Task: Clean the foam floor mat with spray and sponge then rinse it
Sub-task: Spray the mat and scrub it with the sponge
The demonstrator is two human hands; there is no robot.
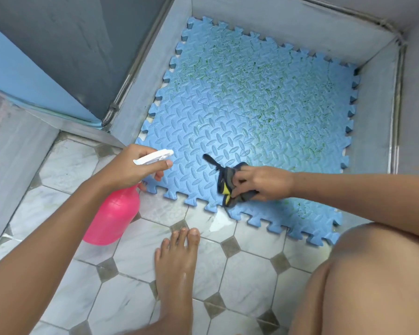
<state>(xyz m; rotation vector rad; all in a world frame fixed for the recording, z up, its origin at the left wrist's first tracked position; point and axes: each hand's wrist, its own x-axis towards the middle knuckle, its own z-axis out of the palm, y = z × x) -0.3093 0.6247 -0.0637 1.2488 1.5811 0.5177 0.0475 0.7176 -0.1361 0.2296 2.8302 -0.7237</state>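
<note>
The blue foam mat (252, 105) is seen spread across the centre and upper right of the frame, laid flat in a grey-walled recess (276, 25), with its toothed near edge lapping onto the tiled floor (131, 250). Green specks (264, 93) are scattered over the mat's far half, while the near part looks cleaner. At centre left, a pink spray bottle (114, 213) is gripped at the neck by the left hand (131, 168), fingers curled round it under the white trigger head (155, 157), and the nozzle is pointed right towards the mat. The bottle is tilted, its base angled towards the lower left. Right of centre, a crumpled dark grey and yellow cloth (224, 187) is pinched in the right hand (261, 182) and pressed on the mat close to its near edge. A bare foot (177, 262) is planted on the tiles at bottom centre, and a bent knee (373, 274) fills the lower right.
</note>
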